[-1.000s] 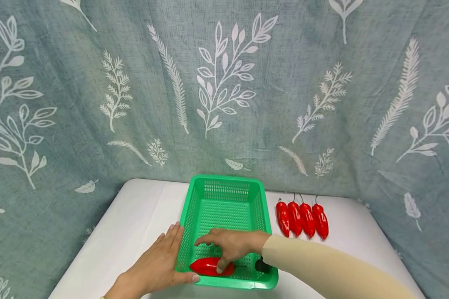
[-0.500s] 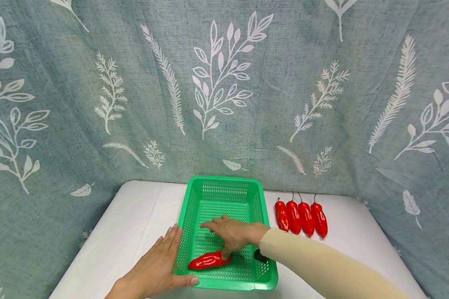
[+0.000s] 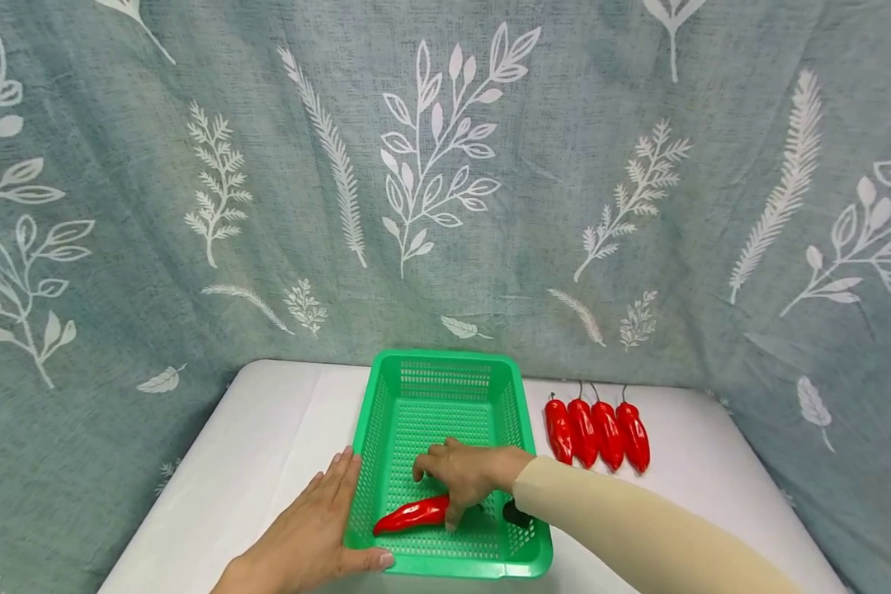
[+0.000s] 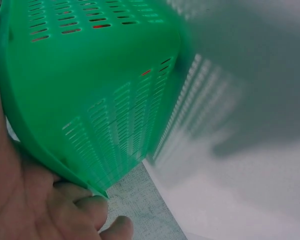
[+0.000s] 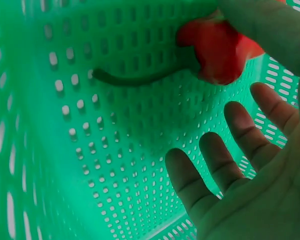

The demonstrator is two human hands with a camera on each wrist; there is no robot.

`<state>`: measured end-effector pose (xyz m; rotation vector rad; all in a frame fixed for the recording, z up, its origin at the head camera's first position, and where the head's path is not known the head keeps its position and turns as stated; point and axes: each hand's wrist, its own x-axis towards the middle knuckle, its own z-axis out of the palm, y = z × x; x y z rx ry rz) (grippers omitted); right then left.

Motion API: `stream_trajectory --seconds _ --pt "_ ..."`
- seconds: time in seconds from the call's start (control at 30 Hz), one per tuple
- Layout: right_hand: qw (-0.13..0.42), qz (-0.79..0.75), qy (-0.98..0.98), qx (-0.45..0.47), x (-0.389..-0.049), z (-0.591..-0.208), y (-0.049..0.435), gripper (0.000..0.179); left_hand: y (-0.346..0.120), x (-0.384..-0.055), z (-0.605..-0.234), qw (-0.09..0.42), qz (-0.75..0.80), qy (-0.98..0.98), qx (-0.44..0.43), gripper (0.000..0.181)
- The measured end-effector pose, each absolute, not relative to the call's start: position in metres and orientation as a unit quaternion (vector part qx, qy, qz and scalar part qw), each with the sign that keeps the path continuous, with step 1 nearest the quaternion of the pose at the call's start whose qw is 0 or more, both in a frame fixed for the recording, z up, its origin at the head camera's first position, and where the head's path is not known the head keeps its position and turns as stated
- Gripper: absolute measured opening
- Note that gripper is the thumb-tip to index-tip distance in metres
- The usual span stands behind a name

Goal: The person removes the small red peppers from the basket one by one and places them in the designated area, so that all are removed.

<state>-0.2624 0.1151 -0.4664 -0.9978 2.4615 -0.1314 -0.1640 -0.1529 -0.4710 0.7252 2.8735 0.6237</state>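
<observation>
A green plastic basket (image 3: 445, 568) with slotted walls stands on the white table. Inside, near its front end, lies a red chili pepper (image 3: 414, 515), its tip pointing left. My right hand (image 3: 466, 474) reaches in over the pepper's stem end and covers part of it. In the right wrist view the thumb (image 5: 270, 30) touches the pepper (image 5: 217, 52), whose green stem (image 5: 135, 80) shows, while the other fingers spread apart from it. My left hand (image 3: 304, 524) rests along the basket's left rim with straight fingers, its thumb on the front rim.
Several red chili peppers (image 3: 607, 433) lie side by side on the white table (image 3: 282, 412) right of the basket, stems pointing back. A grey-green leaf-patterned cloth (image 3: 445, 206) hangs behind and at the sides. A dark wrist camera (image 3: 516, 513) sits near the basket's right wall.
The chili pepper has turned, its stem end shifting toward the back of the basket. My right hand has moved slightly back and right with it. The left hand stays on the rim.
</observation>
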Motion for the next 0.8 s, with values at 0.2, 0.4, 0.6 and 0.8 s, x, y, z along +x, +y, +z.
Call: stream_trajectory --seconds 0.2,0.4,0.6,0.8 --pt "0.205 -0.036 0.908 -0.363 -0.266 -0.477 0.116 0.048 -0.152 -0.164 -0.471 0.052 0.201 0.947 0.244 0.134" --pt "0.191 -0.065 0.912 -0.356 -0.271 -0.478 0.118 0.033 -0.153 -0.164 -0.472 0.059 0.211 0.944 0.246 0.132" --pt "0.227 -0.172 0.900 -0.329 -0.278 -0.464 0.121 0.028 -0.156 -0.163 -0.472 0.070 0.219 0.944 0.239 0.132" --pt "0.244 -0.261 0.875 -0.327 -0.281 -0.456 0.124 0.027 -0.155 -0.163 -0.471 0.059 0.207 0.945 0.246 0.132"
